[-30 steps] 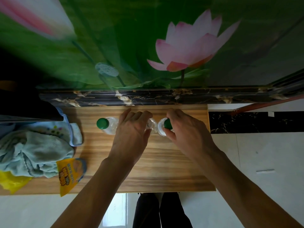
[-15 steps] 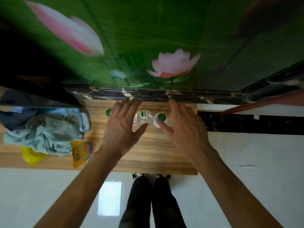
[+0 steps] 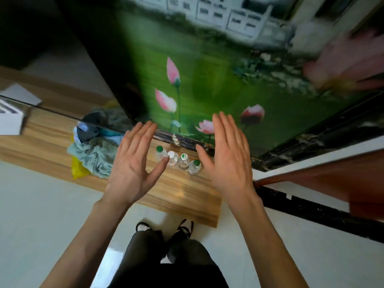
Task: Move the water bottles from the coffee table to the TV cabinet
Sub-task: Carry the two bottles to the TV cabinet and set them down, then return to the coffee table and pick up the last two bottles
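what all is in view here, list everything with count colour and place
water bottles: four, clear; three green caps, one cap looks white; upright in a row on the cabinet top near the wall
TV cabinet: one, light wood grain, runs along the wall
cloth pile: one heap, pale blue-green and grey, on the cabinet left of the bottles
yellow packet: one, yellow, under the cloth at the cabinet's front edge
white box: one, white, far left on the cabinet
lotus mural: one, green with pink flowers, on the wall behind
floor: pale glossy tiles
legs and shoes: dark trousers, black shoes, bottom centre
left hand: open, fingers spread, empty
right hand: open, fingers together, empty
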`<state>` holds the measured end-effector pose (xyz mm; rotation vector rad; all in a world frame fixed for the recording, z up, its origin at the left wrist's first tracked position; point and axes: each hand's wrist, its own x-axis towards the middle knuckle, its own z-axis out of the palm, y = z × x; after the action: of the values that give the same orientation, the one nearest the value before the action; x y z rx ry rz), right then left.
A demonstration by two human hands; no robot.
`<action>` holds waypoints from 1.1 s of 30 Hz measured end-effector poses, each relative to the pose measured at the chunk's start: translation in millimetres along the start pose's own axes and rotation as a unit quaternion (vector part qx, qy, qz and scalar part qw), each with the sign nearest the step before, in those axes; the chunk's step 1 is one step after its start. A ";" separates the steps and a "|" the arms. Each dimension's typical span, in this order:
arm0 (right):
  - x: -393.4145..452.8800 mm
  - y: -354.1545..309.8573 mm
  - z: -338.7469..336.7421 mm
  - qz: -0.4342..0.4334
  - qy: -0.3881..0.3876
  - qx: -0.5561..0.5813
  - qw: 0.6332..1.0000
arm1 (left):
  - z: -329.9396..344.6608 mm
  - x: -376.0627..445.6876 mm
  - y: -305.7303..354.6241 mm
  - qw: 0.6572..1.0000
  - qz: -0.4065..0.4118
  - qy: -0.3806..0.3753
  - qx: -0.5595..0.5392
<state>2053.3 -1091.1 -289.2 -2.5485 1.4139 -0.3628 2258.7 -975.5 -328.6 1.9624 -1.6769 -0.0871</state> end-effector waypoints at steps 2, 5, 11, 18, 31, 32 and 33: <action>-4.8 -22.2 -26.7 -0.037 0.023 0.004 0.999 | -37.0 -10.2 5.5 0.999 -0.023 0.040 0.012; -12.7 -61.0 -54.2 -0.108 0.036 0.014 0.993 | -83.9 -31.6 8.6 0.994 -0.053 0.094 0.029; -22.3 -154.9 -79.5 -0.247 0.033 0.065 0.966 | -168.0 -98.3 -7.7 0.970 -0.132 0.191 0.078; -51.2 -303.5 -85.5 -0.403 0.015 0.150 0.903 | -272.3 -217.1 -40.9 0.917 -0.237 0.276 0.162; -183.1 -586.8 -51.3 -0.602 -0.022 0.235 0.763 | -430.1 -468.2 -70.5 0.790 -0.409 0.364 0.274; -197.5 -604.7 -47.6 -0.614 -0.024 0.243 0.751 | -439.2 -486.7 -68.9 0.778 -0.426 0.364 0.284; -212.3 -622.0 -44.1 -0.625 -0.029 0.252 0.738 | -447.5 -504.9 -66.6 0.764 -0.445 0.366 0.292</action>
<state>2429.8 -589.1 -88.8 -2.5164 -0.6049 -0.6869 2382.9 -339.5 -129.6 2.5778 -0.1674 0.8392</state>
